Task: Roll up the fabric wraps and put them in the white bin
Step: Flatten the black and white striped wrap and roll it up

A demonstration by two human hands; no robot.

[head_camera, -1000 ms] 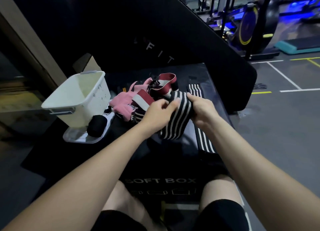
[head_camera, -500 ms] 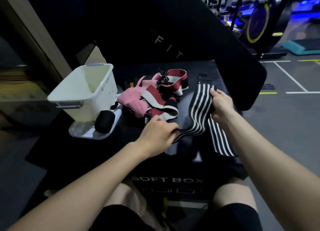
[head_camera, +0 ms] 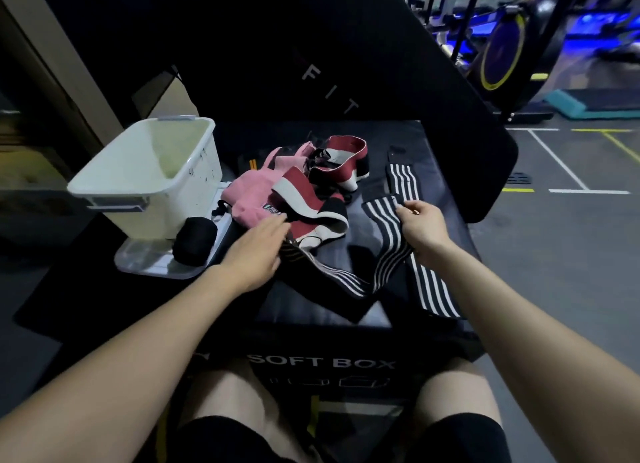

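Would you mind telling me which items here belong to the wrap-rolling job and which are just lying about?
Belongs to the job:
- black-and-white striped wrap, pinched by the right hand
- red-and-white wraps
- pink wrap
- white bin
- black roll beside the bin
- left hand

Just lying about:
- exercise bike
- teal step platform

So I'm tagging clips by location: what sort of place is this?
Most likely a gym: an exercise bike stands behind, the hands work on a padded soft box, and lines mark the floor.
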